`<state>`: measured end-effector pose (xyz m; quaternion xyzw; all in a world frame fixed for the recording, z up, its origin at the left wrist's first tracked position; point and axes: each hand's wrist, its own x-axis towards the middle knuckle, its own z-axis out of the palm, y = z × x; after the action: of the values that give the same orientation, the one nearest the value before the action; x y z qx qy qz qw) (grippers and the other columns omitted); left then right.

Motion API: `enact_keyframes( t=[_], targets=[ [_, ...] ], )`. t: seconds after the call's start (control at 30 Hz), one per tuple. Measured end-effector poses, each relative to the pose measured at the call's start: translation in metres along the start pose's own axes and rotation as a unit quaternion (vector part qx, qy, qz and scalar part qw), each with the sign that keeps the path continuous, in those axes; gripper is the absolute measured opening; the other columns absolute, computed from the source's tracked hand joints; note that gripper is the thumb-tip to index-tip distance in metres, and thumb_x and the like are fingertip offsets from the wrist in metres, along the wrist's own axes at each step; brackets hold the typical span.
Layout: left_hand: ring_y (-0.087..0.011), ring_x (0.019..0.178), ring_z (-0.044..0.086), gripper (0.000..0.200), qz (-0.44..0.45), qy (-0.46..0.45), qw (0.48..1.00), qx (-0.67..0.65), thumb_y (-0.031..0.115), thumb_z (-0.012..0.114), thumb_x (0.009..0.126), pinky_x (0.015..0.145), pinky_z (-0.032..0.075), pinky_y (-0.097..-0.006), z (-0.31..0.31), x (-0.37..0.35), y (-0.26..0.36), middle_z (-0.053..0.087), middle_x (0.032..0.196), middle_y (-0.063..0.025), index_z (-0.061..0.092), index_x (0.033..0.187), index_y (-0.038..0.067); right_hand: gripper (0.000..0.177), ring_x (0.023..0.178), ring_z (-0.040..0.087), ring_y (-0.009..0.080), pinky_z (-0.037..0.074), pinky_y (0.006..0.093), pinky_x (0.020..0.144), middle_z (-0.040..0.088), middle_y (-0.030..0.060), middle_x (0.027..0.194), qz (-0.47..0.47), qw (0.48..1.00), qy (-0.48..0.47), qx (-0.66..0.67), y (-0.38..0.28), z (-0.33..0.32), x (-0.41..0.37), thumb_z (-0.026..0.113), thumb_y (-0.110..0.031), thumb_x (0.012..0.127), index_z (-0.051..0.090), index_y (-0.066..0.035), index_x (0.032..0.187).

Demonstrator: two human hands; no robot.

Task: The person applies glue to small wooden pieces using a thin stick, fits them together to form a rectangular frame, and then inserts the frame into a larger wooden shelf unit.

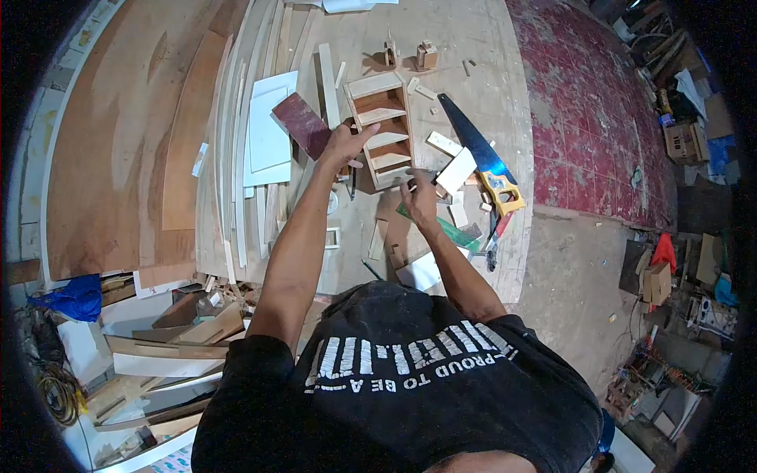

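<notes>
Small wooden shelf unit (389, 137) sat near the middle of the table (465, 24), its open compartments facing the camera. Left hand (344, 147) was at the unit's left side, fingers spread and partly over that edge; could not tell whether they gripped it. Dark red board (298, 121) lay just beside this hand, overlapping white panels (270, 134). Right hand (423, 197) was at the unit's lower right corner, fingers curled; whether they grasped the corner or a small dark piece there could not be told. Pale block (456, 171) was just beside the right hand. Handsaw (473, 143), yellow-handled, lay farther right, near the table edge. Green strip (448, 229) lay below the right hand, among wood offcuts (458, 214). Long wood strips (241, 165) ran along the table's left side.
</notes>
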<state>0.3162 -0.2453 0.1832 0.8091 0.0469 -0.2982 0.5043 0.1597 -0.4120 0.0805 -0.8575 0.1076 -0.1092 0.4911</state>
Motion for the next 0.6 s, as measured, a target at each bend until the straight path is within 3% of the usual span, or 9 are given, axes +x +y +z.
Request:
enact_keyframes(
  t=[0.17, 0.27, 0.33, 0.37, 0.53, 0.6],
  targets=[
    [-0.0308, 0.104, 0.068, 0.072, 0.024, 0.002, 1.0, -0.001, 0.05, 0.074, 0.084, 0.072, 0.065, -0.0461, 0.001, -0.005, 0.0, 0.064, 0.12, -0.0217, 0.058, 0.131, -0.002, 0.028, 0.067, 0.066, 0.0372, 0.052, 0.0461, 0.065, 0.067, 0.0226, 0.085, -0.079, 0.993, -0.062, -0.065, -0.005, 0.002, 0.007, 0.065, -0.012, 0.086, 0.062, -0.002, 0.112],
    [-0.0308, 0.103, 0.068, 0.071, 0.041, 0.006, 0.999, -0.005, 0.049, 0.074, 0.084, 0.07, 0.065, -0.0453, 0.0, -0.006, 0.0, 0.064, 0.118, -0.0229, 0.059, 0.13, -0.003, 0.027, 0.068, 0.066, 0.0376, 0.052, 0.046, 0.066, 0.066, 0.0222, 0.083, -0.04, 0.999, -0.005, -0.025, -0.001, 0.001, 0.011, 0.064, -0.011, 0.086, 0.063, 0.0, 0.111],
    [-0.031, 0.102, 0.068, 0.07, 0.048, 0.004, 0.999, 0.005, 0.047, 0.075, 0.084, 0.067, 0.065, -0.0443, 0.001, -0.002, -0.005, 0.064, 0.118, -0.0229, 0.058, 0.129, -0.004, 0.026, 0.076, 0.067, 0.0379, 0.053, 0.0453, 0.071, 0.066, 0.0233, 0.086, 0.057, 0.997, 0.047, -0.033, 0.005, -0.009, 0.015, 0.063, -0.01, 0.086, 0.063, 0.001, 0.108],
    [-0.031, 0.102, 0.068, 0.07, 0.047, 0.002, 0.999, 0.005, 0.047, 0.075, 0.084, 0.067, 0.065, -0.0443, 0.002, -0.001, -0.007, 0.064, 0.118, -0.0229, 0.058, 0.129, -0.004, 0.03, 0.084, 0.067, 0.0383, 0.053, 0.0439, 0.077, 0.067, 0.0244, 0.092, 0.038, 0.997, 0.048, -0.04, 0.01, -0.012, 0.016, 0.064, -0.012, 0.085, 0.062, 0.002, 0.111],
    [-0.0315, 0.098, 0.069, 0.069, 0.046, 0.012, 0.999, 0.005, 0.043, 0.076, 0.084, 0.064, 0.065, -0.0418, 0.004, 0.002, -0.007, 0.064, 0.118, -0.0232, 0.057, 0.129, -0.005, 0.04, 0.093, 0.067, 0.0386, 0.053, 0.0446, 0.084, 0.069, 0.0243, 0.1, 0.017, 1.0, 0.007, -0.014, 0.048, -0.01, 0.019, 0.064, -0.013, 0.085, 0.061, 0.001, 0.122],
    [-0.0317, 0.099, 0.069, 0.069, 0.038, 0.007, 0.999, 0.012, 0.042, 0.075, 0.084, 0.064, 0.065, -0.0416, 0.003, 0.002, -0.007, 0.064, 0.118, -0.0235, 0.056, 0.129, -0.006, 0.041, 0.086, 0.069, 0.0296, 0.055, 0.0375, 0.078, 0.07, 0.0207, 0.105, 0.03, 0.999, -0.032, -0.023, 0.06, -0.004, 0.019, 0.063, -0.011, 0.086, 0.062, -0.002, 0.126]
  ],
)
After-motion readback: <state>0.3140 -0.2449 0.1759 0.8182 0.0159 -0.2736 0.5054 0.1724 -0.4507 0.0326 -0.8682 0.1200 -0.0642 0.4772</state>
